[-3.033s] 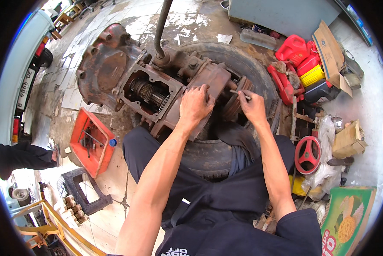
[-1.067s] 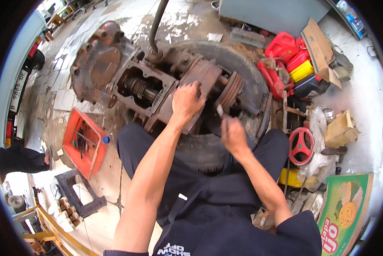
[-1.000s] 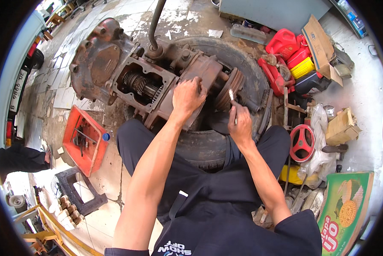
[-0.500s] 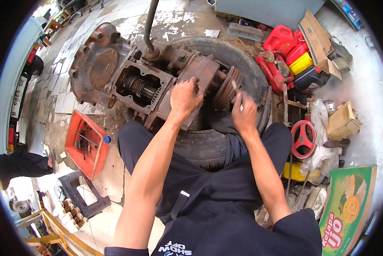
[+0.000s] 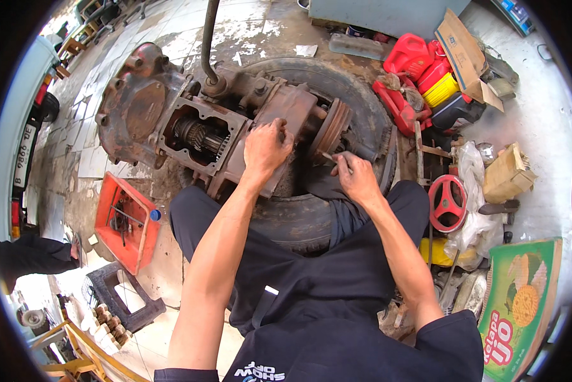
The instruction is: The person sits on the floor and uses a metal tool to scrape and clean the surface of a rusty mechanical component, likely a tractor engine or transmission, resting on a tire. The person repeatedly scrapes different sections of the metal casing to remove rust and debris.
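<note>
A rusty gearbox (image 5: 279,102) lies on a large black tyre (image 5: 292,226), a gear set (image 5: 200,137) showing through its open rectangular top. My left hand (image 5: 265,148) rests on the casing right of that opening, fingers curled; whether they hold anything is hidden. My right hand (image 5: 354,175) is closed on a small slim tool (image 5: 328,156) with a pale tip, held at the lower part of the round grooved piece (image 5: 330,127) on the gearbox's right end. A dark cloth (image 5: 343,216) hangs below it.
An orange tray of tools (image 5: 139,248) sits left; red cans (image 5: 407,54), cardboard (image 5: 458,44) and a red wheel (image 5: 447,200) crowd the right. A black frame (image 5: 114,286) is lower left, another person's dark leg (image 5: 28,254) at far left, and a white vehicle (image 5: 25,89) beyond.
My right hand has shifted about with the tool and now sits slightly lower than half a second ago. My left hand stays on the casing; the whole view has shifted slightly.
</note>
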{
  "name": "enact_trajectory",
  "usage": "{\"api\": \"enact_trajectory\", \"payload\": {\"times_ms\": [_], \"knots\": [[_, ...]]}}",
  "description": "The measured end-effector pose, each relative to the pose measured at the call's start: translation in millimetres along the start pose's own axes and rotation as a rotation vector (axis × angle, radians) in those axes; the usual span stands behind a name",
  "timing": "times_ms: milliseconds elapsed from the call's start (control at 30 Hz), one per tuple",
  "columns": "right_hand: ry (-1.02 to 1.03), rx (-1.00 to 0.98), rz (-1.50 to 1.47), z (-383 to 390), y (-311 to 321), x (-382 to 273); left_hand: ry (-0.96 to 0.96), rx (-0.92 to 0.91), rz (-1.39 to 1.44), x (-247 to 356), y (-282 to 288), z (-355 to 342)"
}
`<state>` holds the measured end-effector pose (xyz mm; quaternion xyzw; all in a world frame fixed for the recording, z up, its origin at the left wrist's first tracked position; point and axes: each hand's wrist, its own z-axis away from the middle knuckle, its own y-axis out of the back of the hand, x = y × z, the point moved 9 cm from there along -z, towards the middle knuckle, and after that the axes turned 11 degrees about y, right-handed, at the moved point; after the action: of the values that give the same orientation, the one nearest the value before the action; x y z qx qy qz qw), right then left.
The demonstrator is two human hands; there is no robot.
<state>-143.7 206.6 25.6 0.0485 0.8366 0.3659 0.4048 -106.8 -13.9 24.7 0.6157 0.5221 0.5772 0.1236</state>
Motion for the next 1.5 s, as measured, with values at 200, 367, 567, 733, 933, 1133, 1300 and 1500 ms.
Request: {"api": "enact_trajectory", "payload": {"times_ms": [200,367,567,733,933,1133,1300,1500], "knots": [[-0.067,0.172,0.125,-52,33,45,-0.024,-0.008,-0.012,9,-3,0],[0.026,-0.011,0.354,41,-55,-5,0.017,-0.006,0.010,4,3,1],[0.093,0.137,0.191,25,-13,-19,0.023,-0.009,0.009,-1,4,1],[0.021,0.243,0.291,10,-17,16,0.022,-0.006,-0.014,2,-3,3],[-0.148,-0.005,0.105,84,-65,13,0.033,-0.017,-0.033,-3,-4,5],[-0.077,0.398,0.052,14,7,5,0.025,0.004,-0.021,-1,0,1],[-0.105,0.174,0.107,101,-69,21,0.029,-0.006,0.028,5,-3,-1],[-0.125,0.352,-0.048,45,-34,2,0.032,0.022,-0.014,-5,6,0]]}}
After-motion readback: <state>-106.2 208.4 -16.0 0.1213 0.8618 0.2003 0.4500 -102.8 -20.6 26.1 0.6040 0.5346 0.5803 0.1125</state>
